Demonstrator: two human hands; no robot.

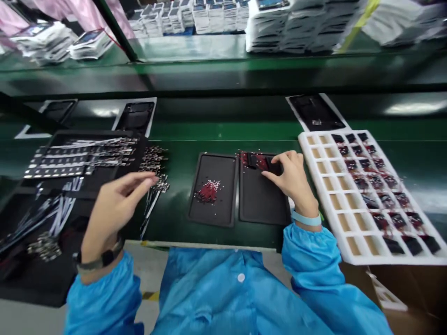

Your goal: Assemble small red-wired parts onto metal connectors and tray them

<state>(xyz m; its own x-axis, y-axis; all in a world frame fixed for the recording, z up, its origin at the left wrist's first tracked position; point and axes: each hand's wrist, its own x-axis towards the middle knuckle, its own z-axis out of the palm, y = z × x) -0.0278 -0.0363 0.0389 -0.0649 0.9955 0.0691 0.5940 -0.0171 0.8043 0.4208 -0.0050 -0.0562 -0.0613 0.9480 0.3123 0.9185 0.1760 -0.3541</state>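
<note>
The left hand (pixel 113 202) hangs at the left of a green bench (pixel 179 200), the tips of its thumb and forefinger close together over a pile of silvery flex-cable connectors (pixel 152 160); whether they pinch one cannot be told. The right hand (pixel 294 179), well apart from the left, reaches over the upper part of the right black tray (pixel 263 202). Its thumb and forefinger stand apart beside a black block (pixel 272 164); whether they grip it is unclear. Red wires with pale tips lie around that block.

Just left of this tray, the left black tray (pixel 216 170) holds a heap of tiny red, black and white pieces (pixel 208 191). At the far right, a white compartment tray (pixel 356 233) carries black components with red wiring (pixel 375 181) in its three right-hand columns.

Left of the left hand are strips with rows of pale squares (pixel 66 158), any marking on them too small to read. On the shelf above, stacked white packs (pixel 267 28) are likewise too blurred for print to be made out.
</note>
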